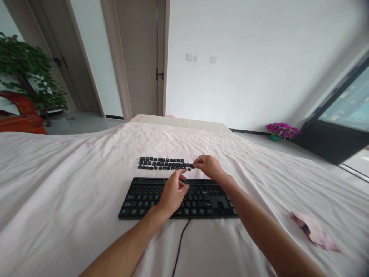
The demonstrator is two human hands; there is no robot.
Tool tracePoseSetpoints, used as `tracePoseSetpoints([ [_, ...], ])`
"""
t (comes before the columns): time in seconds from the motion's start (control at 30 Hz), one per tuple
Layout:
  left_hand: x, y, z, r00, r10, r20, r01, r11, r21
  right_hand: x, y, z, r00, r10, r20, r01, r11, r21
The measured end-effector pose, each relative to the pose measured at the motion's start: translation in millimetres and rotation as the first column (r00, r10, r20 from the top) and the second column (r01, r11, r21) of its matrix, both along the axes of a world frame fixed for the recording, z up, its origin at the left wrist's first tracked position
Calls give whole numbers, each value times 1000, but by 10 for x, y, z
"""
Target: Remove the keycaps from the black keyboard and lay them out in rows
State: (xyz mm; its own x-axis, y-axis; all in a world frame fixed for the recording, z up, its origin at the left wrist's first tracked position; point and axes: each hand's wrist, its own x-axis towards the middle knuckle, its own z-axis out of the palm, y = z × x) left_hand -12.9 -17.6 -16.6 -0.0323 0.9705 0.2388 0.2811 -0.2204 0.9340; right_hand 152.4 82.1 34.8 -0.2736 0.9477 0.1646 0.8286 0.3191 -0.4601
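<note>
A black keyboard lies on the cloth with its cable toward me. Its upper rows look bare of caps, while the lower rows carry keys. Behind it, loose black keycaps are lined up in three rows. My left hand rests over the middle of the keyboard, fingers bent and apart, holding nothing I can see. At the right end of the keycap rows, my right hand is closed in a pinch on a thin wire tool. Its fingertips are beside or touching an end keycap; which one, I cannot tell.
A pale flowered cloth covers the surface. The keyboard cable runs toward me. A folded pink cloth lies at the right. Beyond are a potted purple plant, a wooden chair and closed doors.
</note>
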Motion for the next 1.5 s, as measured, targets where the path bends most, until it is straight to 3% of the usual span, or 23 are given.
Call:
tracePoseSetpoints([
  [0.13,-1,7,-24,996,-24,-88,27,999,33,-129,375,-61,986,-90,143,95,995,-30],
  [0.3,-14,16,-36,992,-36,-118,42,998,47,-263,579,-155,976,-103,191,115,992,-52],
  [0.93,-18,25,-21,991,-28,-133,35,998,49,-339,676,-264,975,-109,193,133,985,-114],
  [1.13,-17,25,-28,990,-26,-139,35,998,60,-340,617,-200,985,-113,133,126,987,-99],
  [1.27,-20,25,-22,989,-33,-142,41,998,53,-266,481,-35,998,-59,23,61,994,-93],
  [1.4,-21,28,-37,987,-47,-151,56,997,55,-85,143,182,966,147,-213,-156,987,-24],
  [1.5,-20,23,-46,984,-58,-168,69,996,59,64,-187,247,943,161,-290,-159,987,28],
])
